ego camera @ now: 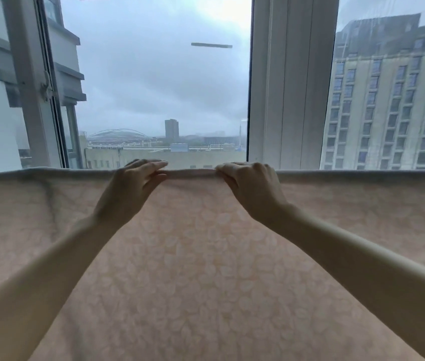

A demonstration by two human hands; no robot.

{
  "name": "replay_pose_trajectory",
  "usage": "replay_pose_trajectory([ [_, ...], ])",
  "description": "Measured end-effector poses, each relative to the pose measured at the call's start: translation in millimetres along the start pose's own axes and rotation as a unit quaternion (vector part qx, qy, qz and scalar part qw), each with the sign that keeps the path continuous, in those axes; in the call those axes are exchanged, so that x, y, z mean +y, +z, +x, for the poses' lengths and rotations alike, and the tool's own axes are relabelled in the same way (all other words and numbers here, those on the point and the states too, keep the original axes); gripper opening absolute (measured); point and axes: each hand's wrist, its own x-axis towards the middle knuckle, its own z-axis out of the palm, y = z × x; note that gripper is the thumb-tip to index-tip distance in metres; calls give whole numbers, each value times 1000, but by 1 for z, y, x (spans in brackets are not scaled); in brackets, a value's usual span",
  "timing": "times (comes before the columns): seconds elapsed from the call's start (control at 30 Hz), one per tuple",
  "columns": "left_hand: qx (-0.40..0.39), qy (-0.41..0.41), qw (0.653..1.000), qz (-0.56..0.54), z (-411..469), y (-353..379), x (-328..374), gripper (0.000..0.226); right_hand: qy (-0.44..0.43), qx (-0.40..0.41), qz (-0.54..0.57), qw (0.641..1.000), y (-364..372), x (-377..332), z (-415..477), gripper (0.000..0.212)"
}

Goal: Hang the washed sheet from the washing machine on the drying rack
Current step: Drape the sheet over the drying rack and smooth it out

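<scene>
— Where's the sheet?
— Draped over what must be the rack (hidden under its top fold) before the window. The left hand and right hand both pinch that fold, close together.
— Best move?
— I'd slide them apart, pulling the fold taut and level.

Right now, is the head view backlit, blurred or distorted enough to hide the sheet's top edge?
Head view: backlit by the window, so the sheet glows and the left hand and right hand look dim; outlines slightly soft; wide-angle bends the frame; top edge readable.
</scene>
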Motion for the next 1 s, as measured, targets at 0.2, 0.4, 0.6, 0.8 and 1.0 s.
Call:
replay_pose_trajectory([
  [0.2, 2, -31, 1000, 4, -7, -21, -28, 33, 41, -18, 6, 999, 3, -2, 10, 26],
  [0.4, 106, -19, 994, 19, -8, -22, -12, 11, 82, 73, 155, 982, -12, -10, 27, 23],
  [0.6, 95, 14, 990, 108, -33, -9, -4, 14, 30, 39, 118, 992, -14, 2, 9, 22],
  [0.8, 122, -19, 989, 84, -34, -9, 0, 11, 9, 37, 115, 993, -15, 1, 3, 19],
  [1.0, 80, -9, 994, 80, -43, 1, 6, 7, 16, 52, 97, 994, -19, 5, 7, 18],
])
